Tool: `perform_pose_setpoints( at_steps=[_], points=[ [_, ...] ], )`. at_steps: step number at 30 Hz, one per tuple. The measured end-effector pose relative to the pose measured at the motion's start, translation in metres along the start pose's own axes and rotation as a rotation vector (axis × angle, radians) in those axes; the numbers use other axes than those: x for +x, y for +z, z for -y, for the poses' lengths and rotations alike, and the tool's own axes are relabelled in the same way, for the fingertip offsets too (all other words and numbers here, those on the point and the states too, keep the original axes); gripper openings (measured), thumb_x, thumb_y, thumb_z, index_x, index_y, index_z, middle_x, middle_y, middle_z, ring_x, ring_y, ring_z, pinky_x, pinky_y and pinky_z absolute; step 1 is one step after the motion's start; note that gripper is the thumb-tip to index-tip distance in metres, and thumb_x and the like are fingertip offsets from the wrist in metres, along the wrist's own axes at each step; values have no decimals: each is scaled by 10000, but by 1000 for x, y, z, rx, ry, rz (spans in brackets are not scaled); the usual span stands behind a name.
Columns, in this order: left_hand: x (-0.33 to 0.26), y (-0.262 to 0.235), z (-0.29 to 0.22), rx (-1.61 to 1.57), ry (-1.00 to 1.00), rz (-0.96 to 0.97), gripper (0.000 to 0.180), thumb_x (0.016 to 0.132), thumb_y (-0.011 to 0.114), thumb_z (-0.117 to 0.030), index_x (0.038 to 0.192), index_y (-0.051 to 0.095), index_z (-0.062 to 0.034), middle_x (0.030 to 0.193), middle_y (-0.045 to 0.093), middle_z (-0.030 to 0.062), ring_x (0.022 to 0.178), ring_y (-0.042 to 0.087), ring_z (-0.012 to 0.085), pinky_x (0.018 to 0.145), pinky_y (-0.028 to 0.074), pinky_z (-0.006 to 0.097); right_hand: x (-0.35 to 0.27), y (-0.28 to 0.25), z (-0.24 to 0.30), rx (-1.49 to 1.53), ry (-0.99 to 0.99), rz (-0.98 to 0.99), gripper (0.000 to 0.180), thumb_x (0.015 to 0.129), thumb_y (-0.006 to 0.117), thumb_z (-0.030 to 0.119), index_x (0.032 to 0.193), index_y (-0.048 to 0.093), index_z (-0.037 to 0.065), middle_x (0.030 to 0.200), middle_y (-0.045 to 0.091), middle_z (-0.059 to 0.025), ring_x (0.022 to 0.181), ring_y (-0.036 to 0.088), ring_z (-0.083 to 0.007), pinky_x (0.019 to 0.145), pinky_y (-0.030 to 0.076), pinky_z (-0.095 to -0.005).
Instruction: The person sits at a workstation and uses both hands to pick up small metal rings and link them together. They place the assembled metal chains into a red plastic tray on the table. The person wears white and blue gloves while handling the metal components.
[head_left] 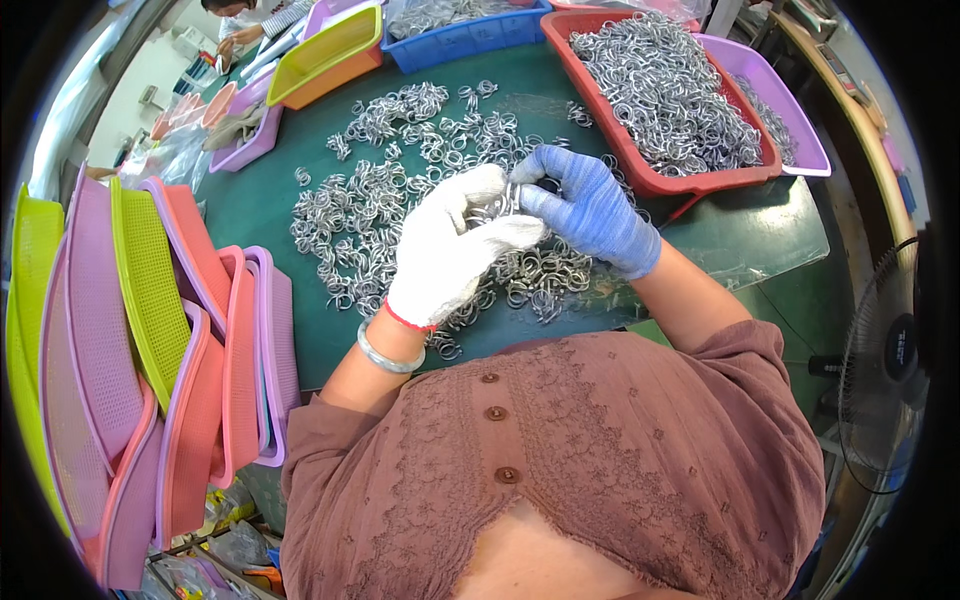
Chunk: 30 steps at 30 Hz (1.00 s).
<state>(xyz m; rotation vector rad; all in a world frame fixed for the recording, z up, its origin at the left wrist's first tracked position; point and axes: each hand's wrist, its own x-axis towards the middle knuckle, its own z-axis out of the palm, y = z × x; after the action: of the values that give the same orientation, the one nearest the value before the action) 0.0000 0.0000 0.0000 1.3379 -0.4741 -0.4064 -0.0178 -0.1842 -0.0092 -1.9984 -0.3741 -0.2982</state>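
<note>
1. The left hand (440, 245), in a white glove, curls its fingers around a few metal rings (495, 208), with the thumb laid along below them.
2. The right hand (595, 215), in a blue glove, meets it from the other side, thumb and forefinger pinching at the same rings; I can't tell exactly how many are gripped.
3. A bangle (388, 352) circles the left wrist, just past the glove's red cuff.
4. Under and around both hands, loose rings (350, 215) lie scattered over the green table (740, 225), thickest to the left.
5. Beyond the right hand sits a red tub (690, 183) heaped with rings, a purple tub (815, 150) just beside it.
6. Along the far edge are a blue tub (470, 42) and a yellow tub (325, 60).
7. Baskets (150, 270) in green, pink and purple stand sideways at far left.
8. A black fan (900, 345) stands at far right; a co-worker (240, 32) sits at upper left.
</note>
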Motion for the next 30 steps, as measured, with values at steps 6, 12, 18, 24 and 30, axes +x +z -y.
perform_pose_setpoints(
  at_steps=[6, 12, 18, 24, 30],
  points=[
    [-2, 3, -6, 228, 30, -44, 600, 708, 717, 120, 1252, 471, 56, 1114, 605, 138, 963, 614, 183, 802, 546, 301, 1, 5, 0, -68, -254, -162, 140, 770, 648, 58, 894, 607, 6, 785, 605, -159, 744, 616, -311, 678, 493, -366],
    [-4, 5, -8, 143, 18, -26, 623, 704, 708, 135, 1268, 453, 62, 1137, 585, 151, 956, 619, 188, 806, 553, 308, 3, 3, -1, -197, -433, -196, 166, 736, 654, 36, 888, 595, 7, 809, 594, -153, 751, 600, -340, 657, 493, -392],
    [-6, 9, -4, 186, 63, -89, 591, 696, 791, 15, 1215, 512, 63, 1019, 643, 99, 876, 625, 123, 761, 532, 259, 4, 3, -2, -337, -540, -252, 188, 714, 659, 42, 891, 602, 19, 830, 588, -158, 749, 596, -351, 649, 494, -411],
    [-11, 15, -5, -28, 70, -129, 554, 713, 761, 55, 1212, 520, 50, 1030, 630, 89, 871, 623, 128, 749, 538, 265, 1, 5, -3, -232, -421, -212, 190, 700, 666, 59, 879, 609, 32, 864, 596, -148, 764, 595, -341, 656, 499, -410],
    [-10, 8, -9, 190, 113, -47, 548, 735, 662, 129, 1245, 465, 84, 1103, 601, 153, 928, 621, 185, 763, 557, 306, 2, -4, 8, -534, -621, -225, 183, 675, 673, 102, 834, 600, 48, 863, 594, -131, 776, 593, -333, 655, 499, -414]
  ],
)
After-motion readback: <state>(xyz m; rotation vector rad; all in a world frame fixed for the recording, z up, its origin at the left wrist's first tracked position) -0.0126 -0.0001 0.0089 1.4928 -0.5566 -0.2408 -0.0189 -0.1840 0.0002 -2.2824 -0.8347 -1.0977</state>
